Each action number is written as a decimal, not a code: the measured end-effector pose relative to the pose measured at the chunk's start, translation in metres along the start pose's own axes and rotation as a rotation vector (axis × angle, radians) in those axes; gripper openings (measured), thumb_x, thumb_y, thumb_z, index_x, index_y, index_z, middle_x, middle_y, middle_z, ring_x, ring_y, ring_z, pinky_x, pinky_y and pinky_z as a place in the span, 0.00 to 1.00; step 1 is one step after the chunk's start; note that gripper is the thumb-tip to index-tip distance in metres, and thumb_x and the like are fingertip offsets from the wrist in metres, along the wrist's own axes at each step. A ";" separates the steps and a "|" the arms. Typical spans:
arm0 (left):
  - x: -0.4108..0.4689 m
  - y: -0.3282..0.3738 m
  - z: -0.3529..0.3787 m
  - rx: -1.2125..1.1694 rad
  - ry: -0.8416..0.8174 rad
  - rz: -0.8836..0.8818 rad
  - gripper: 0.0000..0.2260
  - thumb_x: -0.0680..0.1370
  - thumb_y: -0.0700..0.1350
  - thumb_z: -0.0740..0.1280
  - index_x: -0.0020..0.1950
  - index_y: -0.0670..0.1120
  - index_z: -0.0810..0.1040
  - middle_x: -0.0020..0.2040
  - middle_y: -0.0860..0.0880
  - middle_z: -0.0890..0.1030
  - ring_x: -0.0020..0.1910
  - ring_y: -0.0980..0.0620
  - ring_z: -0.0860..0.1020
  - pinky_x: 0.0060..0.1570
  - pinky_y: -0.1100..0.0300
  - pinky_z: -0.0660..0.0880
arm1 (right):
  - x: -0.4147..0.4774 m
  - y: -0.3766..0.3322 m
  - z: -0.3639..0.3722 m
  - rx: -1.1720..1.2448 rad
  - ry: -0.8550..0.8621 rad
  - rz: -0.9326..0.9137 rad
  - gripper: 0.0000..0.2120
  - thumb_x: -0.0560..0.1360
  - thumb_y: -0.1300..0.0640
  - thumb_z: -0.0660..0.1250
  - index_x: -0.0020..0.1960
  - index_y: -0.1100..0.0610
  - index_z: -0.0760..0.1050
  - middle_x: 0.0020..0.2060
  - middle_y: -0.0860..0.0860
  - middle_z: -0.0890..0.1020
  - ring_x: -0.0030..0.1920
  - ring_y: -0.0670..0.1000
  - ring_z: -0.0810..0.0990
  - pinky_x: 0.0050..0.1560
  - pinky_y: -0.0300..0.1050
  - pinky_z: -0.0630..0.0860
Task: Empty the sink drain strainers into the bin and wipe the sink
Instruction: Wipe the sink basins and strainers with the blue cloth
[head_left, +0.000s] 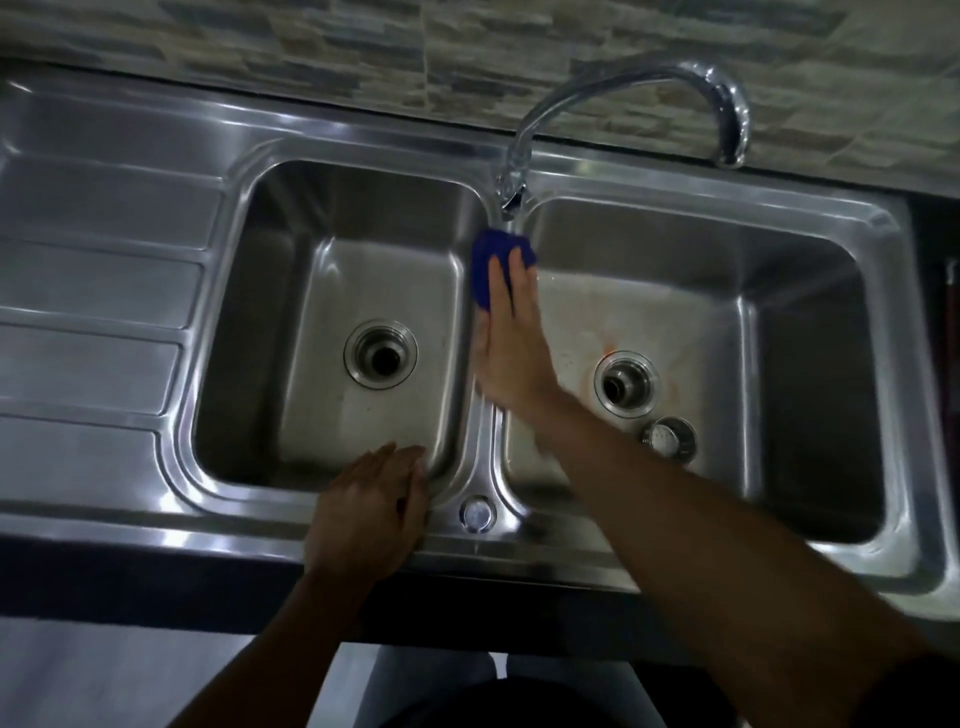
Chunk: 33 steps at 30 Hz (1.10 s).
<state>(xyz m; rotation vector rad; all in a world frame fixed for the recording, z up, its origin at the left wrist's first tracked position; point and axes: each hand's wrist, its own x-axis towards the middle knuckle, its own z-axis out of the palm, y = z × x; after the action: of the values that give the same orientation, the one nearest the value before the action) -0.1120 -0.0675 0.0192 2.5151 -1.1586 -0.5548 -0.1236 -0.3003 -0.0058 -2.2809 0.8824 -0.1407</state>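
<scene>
- Left hand (363, 514): flat on the front rim of the sink (208, 514), at the left basin's near right corner; fingers straight, together, holding nothing.
- Right hand (511, 353): fingers straight and close together, pressing a blue cloth (491, 265) onto the divider between the basins, below the faucet (623, 98) spout.
- Strainer (668, 438): loose on the right basin floor, just beside the drain (626, 384).

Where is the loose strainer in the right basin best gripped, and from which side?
Probably pinch the round rim of the strainer with the fingers, from above: it lies free on the basin floor, in front of the drain, with nothing over it.
</scene>
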 end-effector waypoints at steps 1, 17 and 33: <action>0.001 0.000 0.001 -0.017 0.019 -0.003 0.17 0.82 0.53 0.58 0.60 0.48 0.81 0.54 0.46 0.86 0.52 0.46 0.85 0.51 0.52 0.80 | 0.019 0.001 -0.004 0.023 0.006 0.009 0.28 0.86 0.57 0.52 0.82 0.58 0.46 0.82 0.56 0.42 0.81 0.57 0.40 0.79 0.57 0.57; 0.084 0.013 0.011 -0.340 0.082 -0.248 0.20 0.83 0.54 0.57 0.74 0.53 0.68 0.66 0.48 0.79 0.64 0.47 0.79 0.60 0.56 0.73 | 0.018 0.023 -0.017 0.217 0.076 -0.090 0.25 0.83 0.66 0.57 0.79 0.58 0.61 0.81 0.51 0.57 0.82 0.51 0.51 0.80 0.45 0.55; 0.170 0.098 0.043 -0.113 0.164 0.070 0.27 0.84 0.48 0.46 0.82 0.40 0.53 0.83 0.40 0.52 0.83 0.46 0.47 0.82 0.47 0.49 | 0.112 0.128 -0.121 -0.604 0.060 -0.526 0.32 0.70 0.73 0.62 0.74 0.62 0.69 0.75 0.61 0.69 0.77 0.65 0.63 0.78 0.62 0.56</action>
<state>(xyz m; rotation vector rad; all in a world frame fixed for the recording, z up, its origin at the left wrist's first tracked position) -0.0946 -0.2657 -0.0119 2.3652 -1.1179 -0.3771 -0.1489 -0.5074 -0.0096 -3.0540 0.3503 -0.1926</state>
